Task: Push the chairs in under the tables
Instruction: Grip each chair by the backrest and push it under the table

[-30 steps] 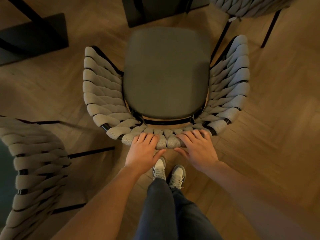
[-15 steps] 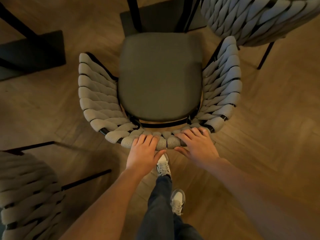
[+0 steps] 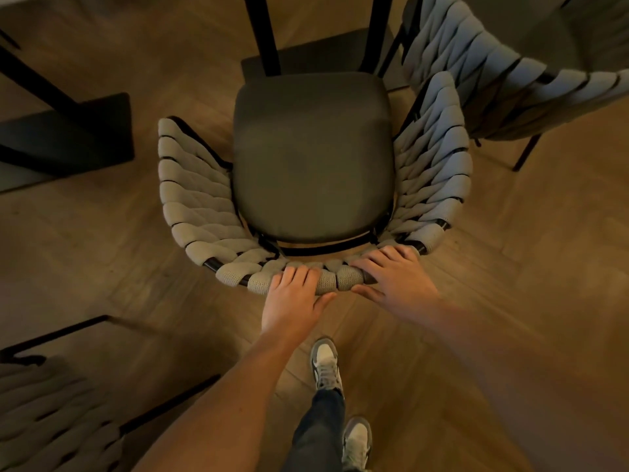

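A chair (image 3: 313, 158) with a dark grey seat cushion and a woven grey rope backrest stands right below me. Both hands hold the top of its backrest. My left hand (image 3: 292, 298) grips the rim, fingers over the top and thumb behind. My right hand (image 3: 394, 277) grips it just to the right in the same way. The seat's front edge touches the black legs and floor plate of the table base (image 3: 299, 59) ahead.
A second woven chair (image 3: 510, 63) stands close at the upper right, nearly touching my chair's right arm. A third woven chair (image 3: 51, 417) is at the lower left. Another black table base (image 3: 64, 137) sits at the left. My feet stand on the wooden floor (image 3: 510, 301).
The chair has slid forward toward the table base with both hands on its backrest. I have stepped after it, left foot leading. The neighbouring chair at the upper right has come further into view.
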A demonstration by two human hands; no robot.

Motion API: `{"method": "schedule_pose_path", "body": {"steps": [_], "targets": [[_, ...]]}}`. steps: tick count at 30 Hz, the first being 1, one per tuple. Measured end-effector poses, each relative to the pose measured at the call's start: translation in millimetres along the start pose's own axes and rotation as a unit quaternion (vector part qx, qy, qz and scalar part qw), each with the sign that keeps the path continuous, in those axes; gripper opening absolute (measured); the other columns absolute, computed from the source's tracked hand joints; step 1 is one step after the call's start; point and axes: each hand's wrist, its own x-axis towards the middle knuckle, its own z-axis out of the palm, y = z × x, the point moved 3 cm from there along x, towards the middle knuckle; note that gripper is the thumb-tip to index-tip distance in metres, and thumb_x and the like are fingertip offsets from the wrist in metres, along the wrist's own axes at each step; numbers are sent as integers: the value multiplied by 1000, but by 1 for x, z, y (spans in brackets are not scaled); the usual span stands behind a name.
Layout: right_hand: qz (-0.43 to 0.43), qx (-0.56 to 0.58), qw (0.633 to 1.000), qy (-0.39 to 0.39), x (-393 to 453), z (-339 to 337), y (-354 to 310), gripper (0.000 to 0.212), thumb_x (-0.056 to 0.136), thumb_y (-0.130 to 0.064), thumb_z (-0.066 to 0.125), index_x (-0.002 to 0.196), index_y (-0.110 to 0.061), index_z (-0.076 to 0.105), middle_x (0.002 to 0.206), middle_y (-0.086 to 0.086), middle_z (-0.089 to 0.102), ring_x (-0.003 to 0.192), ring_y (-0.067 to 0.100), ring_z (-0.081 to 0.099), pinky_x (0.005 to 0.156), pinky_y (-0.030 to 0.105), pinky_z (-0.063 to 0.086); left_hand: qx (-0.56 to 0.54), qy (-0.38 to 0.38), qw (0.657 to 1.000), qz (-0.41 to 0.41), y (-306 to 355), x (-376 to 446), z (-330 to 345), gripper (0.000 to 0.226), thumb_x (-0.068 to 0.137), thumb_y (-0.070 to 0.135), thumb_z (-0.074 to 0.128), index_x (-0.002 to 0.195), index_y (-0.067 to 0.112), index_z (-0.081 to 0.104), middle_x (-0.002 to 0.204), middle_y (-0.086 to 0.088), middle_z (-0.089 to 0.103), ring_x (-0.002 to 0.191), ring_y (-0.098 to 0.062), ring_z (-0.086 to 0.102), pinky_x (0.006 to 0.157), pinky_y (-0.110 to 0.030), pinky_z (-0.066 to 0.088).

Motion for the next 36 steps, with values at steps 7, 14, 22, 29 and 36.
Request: {"method": "schedule_pose_path", "body": {"steps": [7,14,22,29,36], "targets": [[-23,-13,999,-19,41,-21,21,57,96,-67,32,144,-37,42,135,-13,52,129,15,42,111,38,24,-12,-9,1000,-22,-7,38,-6,55,94,58,33,115,16,61,106,-2,63,99,-22,56,84,-38,47],[-40,-23,999,-13,87,-40,40,64,92,-70,19,139,-37,48,127,-12,56,122,15,46,108,38,26,-10,-44,998,-46,-17,82,-14,52,97,56,37,126,17,55,121,-4,58,112,-24,51,94,-39,43],[-64,-17,998,3,137,-67,72,53,96,-64,38,138,-35,50,127,-10,56,122,16,45,109,35,21,0,-13,998,-67,-22,139,-17,51,95,55,41,124,16,56,114,-3,60,104,-24,51,86,-39,44],[-73,-14,997,0,182,-90,102,50,97,-61,41,137,-34,50,128,-8,56,122,18,45,111,40,25,-8,-51,996,-78,-26,194,-29,56,95,57,34,132,17,50,123,-3,55,112,-24,47,94,-39,39],[-81,-7,997,2,188,-91,104,51,96,-62,41,137,-34,51,126,-11,56,119,15,46,109,39,25,-1,-40,996,-85,-28,198,-30,55,94,56,39,127,15,55,115,-4,59,104,-26,51,88,-40,44]]}}
